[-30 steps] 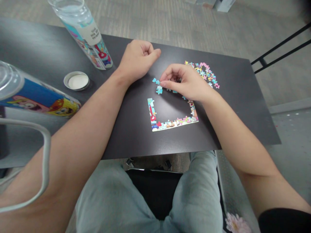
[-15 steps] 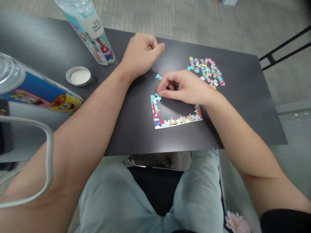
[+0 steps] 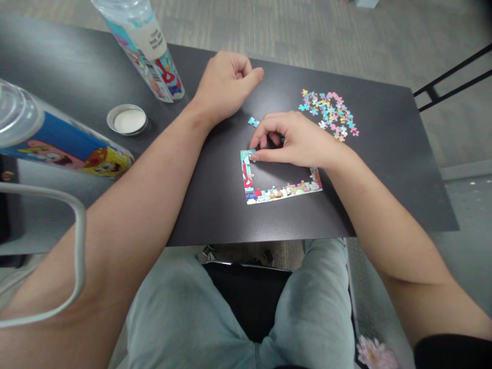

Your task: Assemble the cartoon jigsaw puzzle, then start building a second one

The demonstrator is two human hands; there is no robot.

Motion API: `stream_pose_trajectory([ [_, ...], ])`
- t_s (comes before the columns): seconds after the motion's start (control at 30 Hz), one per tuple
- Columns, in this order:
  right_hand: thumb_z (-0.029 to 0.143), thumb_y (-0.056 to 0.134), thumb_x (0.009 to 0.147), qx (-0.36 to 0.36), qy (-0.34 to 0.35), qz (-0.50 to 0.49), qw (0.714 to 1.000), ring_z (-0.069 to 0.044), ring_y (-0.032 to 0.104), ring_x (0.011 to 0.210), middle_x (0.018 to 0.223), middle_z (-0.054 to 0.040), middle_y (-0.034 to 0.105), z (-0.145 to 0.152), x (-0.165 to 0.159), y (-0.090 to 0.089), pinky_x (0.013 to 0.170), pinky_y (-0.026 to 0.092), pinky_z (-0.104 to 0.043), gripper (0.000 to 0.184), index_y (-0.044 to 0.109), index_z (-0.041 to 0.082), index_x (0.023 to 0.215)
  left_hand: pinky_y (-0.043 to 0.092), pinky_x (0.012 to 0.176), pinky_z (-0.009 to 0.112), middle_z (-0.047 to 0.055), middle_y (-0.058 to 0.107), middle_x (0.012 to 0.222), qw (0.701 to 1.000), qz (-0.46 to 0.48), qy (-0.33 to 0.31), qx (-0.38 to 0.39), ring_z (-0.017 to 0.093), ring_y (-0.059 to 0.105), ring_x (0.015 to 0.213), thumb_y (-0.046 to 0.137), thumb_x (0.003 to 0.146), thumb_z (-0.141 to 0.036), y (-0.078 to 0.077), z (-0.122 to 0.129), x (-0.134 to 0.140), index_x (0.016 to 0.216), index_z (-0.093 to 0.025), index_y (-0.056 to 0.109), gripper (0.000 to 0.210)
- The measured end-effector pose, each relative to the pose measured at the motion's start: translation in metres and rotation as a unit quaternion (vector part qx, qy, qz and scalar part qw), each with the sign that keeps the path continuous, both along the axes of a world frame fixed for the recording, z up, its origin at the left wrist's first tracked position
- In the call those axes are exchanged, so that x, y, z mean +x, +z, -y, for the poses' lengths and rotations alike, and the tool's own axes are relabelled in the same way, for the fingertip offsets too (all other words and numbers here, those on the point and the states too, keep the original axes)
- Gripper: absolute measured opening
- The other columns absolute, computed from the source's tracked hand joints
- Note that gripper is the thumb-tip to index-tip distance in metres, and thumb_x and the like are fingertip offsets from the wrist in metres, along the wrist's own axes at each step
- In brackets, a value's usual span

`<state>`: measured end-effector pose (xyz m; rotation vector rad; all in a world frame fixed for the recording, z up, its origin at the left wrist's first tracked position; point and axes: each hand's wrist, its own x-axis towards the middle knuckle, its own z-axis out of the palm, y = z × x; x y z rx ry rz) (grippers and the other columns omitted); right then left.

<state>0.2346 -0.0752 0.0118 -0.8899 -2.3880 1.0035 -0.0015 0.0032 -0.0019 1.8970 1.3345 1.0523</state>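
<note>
A partly joined jigsaw puzzle border point(image 3: 284, 192) lies on the dark table, its left side and bottom edge in view and a short stretch on the right. At its upper left corner my right hand point(image 3: 290, 138) has thumb and fingertips on a light blue puzzle piece point(image 3: 252, 153), which sits against the top of the left side. Part of the border behind that hand is hidden. My left hand point(image 3: 226, 84) rests on the table farther off, fingers curled in and thumb extended, with nothing seen in it. Between the hands lies a loose blue puzzle piece point(image 3: 252, 122).
Loose puzzle pieces point(image 3: 330, 113) are heaped at the back right of the table point(image 3: 400, 169). On the left stand two clear-topped cartoon tubes, one at the back point(image 3: 154, 56) and one nearer point(image 3: 77, 143), with a round lid point(image 3: 127, 120) between. A pale cable point(image 3: 79, 246) loops at left.
My right hand has brought the light blue piece from slightly inside the corner to the top of the border's left side. The left hand keeps its pose.
</note>
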Motion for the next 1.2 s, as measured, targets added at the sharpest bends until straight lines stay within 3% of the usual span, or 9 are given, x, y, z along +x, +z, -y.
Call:
stream_pose_trajectory([
  [0.17, 0.054, 0.109, 0.101, 0.010, -0.004, 0.001, 1.000, -0.022, 0.063, 0.081, 0.099, -0.0019, 0.083, 0.001, 0.002, 0.002, 0.082, 0.055, -0.042, 0.031, 0.090, 0.029, 0.103, 0.027, 0.079, 0.053, 0.003, 0.043, 0.069, 1.000, -0.004, 0.010, 0.017, 0.026, 0.035, 0.077, 0.070, 0.090, -0.064, -0.002, -0.002, 0.002, 0.061, -0.037, 0.048, 0.045],
  [0.43, 0.043, 0.100, 0.104, 0.066, 0.016, 0.015, 0.998, -0.020, 0.064, 0.081, 0.097, -0.0007, 0.081, 0.003, 0.000, 0.002, 0.085, 0.053, -0.040, 0.020, 0.089, 0.026, 0.104, 0.027, 0.079, 0.053, 0.003, 0.046, 0.074, 1.000, -0.020, -0.009, 0.003, 0.026, 0.038, 0.081, 0.066, 0.094, -0.067, 0.005, 0.004, 0.000, 0.065, -0.040, 0.050, 0.043],
  [0.8, 0.040, 0.092, 0.112, 0.110, 0.018, 0.067, 0.992, -0.024, 0.070, 0.091, 0.096, -0.0003, 0.078, 0.007, -0.004, 0.007, 0.101, 0.050, -0.045, 0.013, 0.089, 0.027, 0.109, 0.028, 0.081, 0.053, 0.004, 0.048, 0.077, 0.999, -0.038, -0.011, 0.000, 0.027, 0.038, 0.082, 0.062, 0.092, -0.072, 0.009, 0.006, 0.000, 0.066, -0.041, 0.048, 0.042],
  [0.93, 0.043, 0.090, 0.114, 0.114, 0.013, 0.071, 0.991, -0.026, 0.070, 0.092, 0.095, -0.0010, 0.078, 0.008, -0.003, 0.010, 0.100, 0.051, -0.046, 0.016, 0.090, 0.028, 0.109, 0.029, 0.082, 0.053, 0.005, 0.049, 0.078, 0.999, -0.035, -0.010, 0.002, 0.027, 0.038, 0.082, 0.063, 0.092, -0.070, 0.010, 0.006, 0.000, 0.065, -0.041, 0.048, 0.042],
  [1.03, 0.049, 0.088, 0.118, 0.111, -0.030, 0.044, 0.992, -0.028, 0.069, 0.091, 0.098, -0.0043, 0.080, 0.002, 0.008, 0.017, 0.096, 0.053, -0.049, 0.022, 0.089, 0.029, 0.109, 0.029, 0.082, 0.052, 0.004, 0.050, 0.079, 0.999, -0.035, -0.013, 0.003, 0.026, 0.038, 0.081, 0.063, 0.092, -0.072, 0.009, 0.005, 0.000, 0.066, -0.040, 0.048, 0.044],
  [1.2, 0.060, 0.094, 0.114, 0.144, -0.178, 0.008, 0.973, -0.030, 0.063, 0.085, 0.099, -0.0084, 0.080, -0.018, 0.044, 0.028, 0.089, 0.052, -0.054, 0.032, 0.084, 0.032, 0.104, 0.030, 0.081, 0.052, 0.004, 0.050, 0.077, 0.999, -0.030, -0.011, -0.015, 0.027, 0.042, 0.081, 0.066, 0.094, -0.074, 0.008, 0.006, -0.002, 0.068, -0.039, 0.051, 0.046],
])
